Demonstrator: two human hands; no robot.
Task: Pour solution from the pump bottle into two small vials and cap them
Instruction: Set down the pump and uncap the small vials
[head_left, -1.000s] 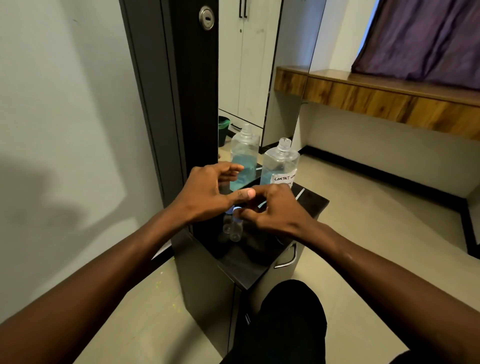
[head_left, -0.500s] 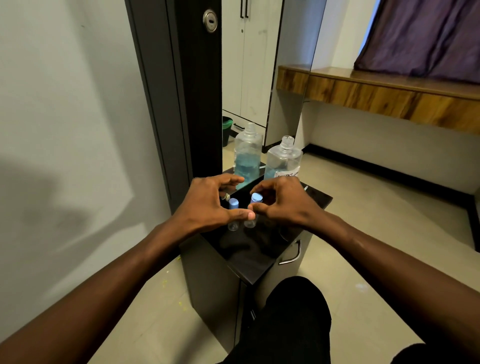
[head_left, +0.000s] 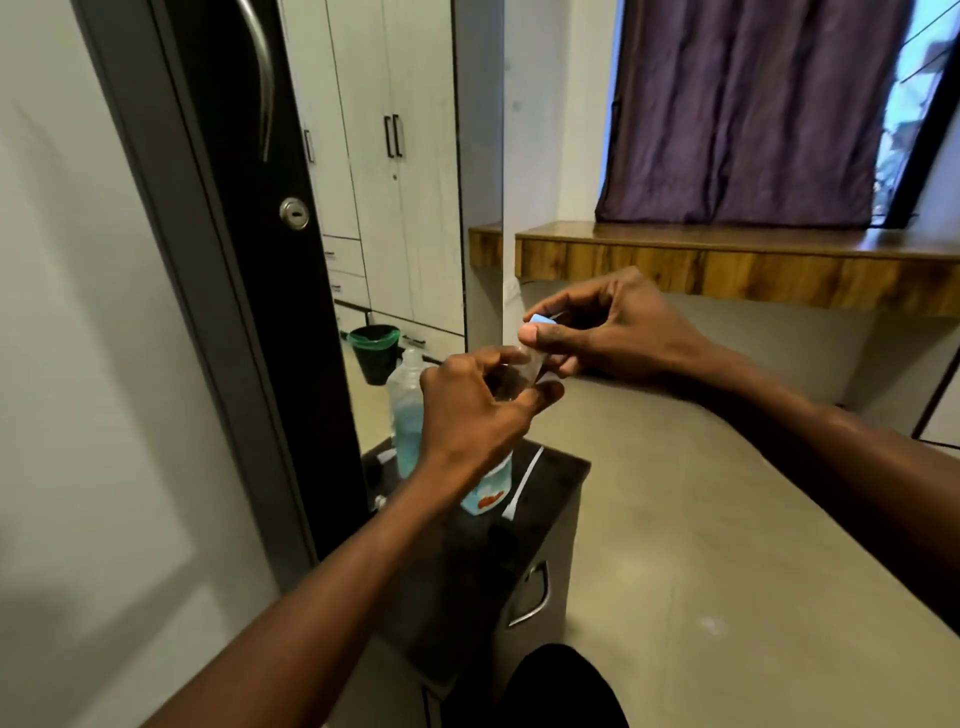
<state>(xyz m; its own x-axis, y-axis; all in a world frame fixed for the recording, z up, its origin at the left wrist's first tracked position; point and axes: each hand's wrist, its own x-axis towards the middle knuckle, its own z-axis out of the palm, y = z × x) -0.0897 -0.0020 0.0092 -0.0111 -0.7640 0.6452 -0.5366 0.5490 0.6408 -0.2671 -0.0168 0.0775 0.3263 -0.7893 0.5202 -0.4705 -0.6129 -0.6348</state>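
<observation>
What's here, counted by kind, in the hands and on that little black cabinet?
Clear vial: 1, in the left hand
Blue cap: 1, pinched by the right hand
Bottle of blue liquid: 1, on the cabinet, half hidden; its neighbour looks like a mirror image
Total: 3

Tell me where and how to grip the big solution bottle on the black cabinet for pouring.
Grip the bottle around its broad clear body, coming from the right, since the mirror stands close on its left. It stands upright, so a sideways wrap likely suits it. The left hand holds the vial in front of it; the right hand pinches the blue cap.
</observation>
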